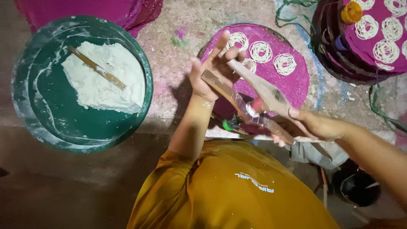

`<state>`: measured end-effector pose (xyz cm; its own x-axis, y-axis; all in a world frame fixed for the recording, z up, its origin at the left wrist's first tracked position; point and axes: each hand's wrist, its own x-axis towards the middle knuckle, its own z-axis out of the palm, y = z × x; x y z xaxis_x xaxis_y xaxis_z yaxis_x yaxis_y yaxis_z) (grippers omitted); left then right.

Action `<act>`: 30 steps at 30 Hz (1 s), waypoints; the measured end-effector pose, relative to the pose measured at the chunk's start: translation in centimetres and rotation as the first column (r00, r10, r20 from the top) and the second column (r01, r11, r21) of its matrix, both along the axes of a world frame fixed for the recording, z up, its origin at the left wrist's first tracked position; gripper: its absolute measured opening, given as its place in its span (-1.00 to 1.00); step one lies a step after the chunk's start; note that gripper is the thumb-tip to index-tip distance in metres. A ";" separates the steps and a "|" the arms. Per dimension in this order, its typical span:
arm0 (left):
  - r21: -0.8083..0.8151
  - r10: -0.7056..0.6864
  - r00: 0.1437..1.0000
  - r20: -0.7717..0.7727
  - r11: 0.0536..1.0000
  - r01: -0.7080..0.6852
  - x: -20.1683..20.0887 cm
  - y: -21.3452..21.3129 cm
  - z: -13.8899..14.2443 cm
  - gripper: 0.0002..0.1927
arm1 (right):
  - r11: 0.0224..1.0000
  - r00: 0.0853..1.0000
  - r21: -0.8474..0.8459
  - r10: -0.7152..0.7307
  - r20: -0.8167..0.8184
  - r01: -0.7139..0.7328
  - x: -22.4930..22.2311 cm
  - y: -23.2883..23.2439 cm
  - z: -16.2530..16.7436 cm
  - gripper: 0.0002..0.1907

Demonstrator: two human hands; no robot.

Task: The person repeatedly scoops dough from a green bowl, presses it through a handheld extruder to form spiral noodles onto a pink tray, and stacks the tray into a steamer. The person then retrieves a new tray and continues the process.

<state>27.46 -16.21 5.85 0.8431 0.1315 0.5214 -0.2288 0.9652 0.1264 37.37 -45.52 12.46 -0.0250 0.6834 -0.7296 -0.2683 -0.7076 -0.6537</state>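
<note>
Nearest the camera is the orange shirt (229, 186) of the person at work, whose arms reach out over the floor (178, 80). The right hand (316, 127) is closed round the lower ends of a two-armed wooden press (254, 99), thumb on top. The left hand (210, 70) is only half closed: its palm and thumb steady the upper tips of the two arms while the fingers stand up straight. The press is carried in the air, slanting from lower right to upper left, just above the near edge of a round pink mat (292, 80) that lies on the floor. Between its arms sits a small red and white part, too blurred to read.

On the far half of that mat lie four white noodle coils (285, 63). A slack left hand could let the tips slide, and the press might dip onto the mat and smear the wet coils; dough on the fingers would make that likelier.

To the left, well apart, stands a green tub (25, 93) with a slab of white dough (106, 78) and a flat stick (97, 68) lying across it. At the far right corner a stack of filled mats (377, 38) rests close by; a wide swing of the right elbow could knock it.
</note>
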 end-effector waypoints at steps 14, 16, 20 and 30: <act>-0.226 0.100 0.994 -0.038 0.968 -0.106 2.0 1.5 -6.7 -0.78 | 0.978 0.801 -0.179 0.193 0.566 -0.109 -1.2 4.6 0.1 -0.08; -0.300 0.064 0.996 -0.058 0.951 -0.078 1.9 0.5 -6.9 -0.76 | 0.970 0.832 -0.224 0.205 0.516 -0.100 -1.1 4.2 1.0 -0.08; -0.358 0.088 0.994 -0.071 0.928 -0.107 3.6 -0.6 -6.5 -0.74 | 0.951 0.746 -0.288 0.271 0.608 -0.112 0.2 4.4 2.7 -0.13; -0.258 0.120 0.992 -0.050 0.958 -0.129 2.7 0.6 -6.3 -0.71 | 0.958 0.791 -0.267 0.241 0.562 -0.103 -1.1 5.2 2.8 -0.11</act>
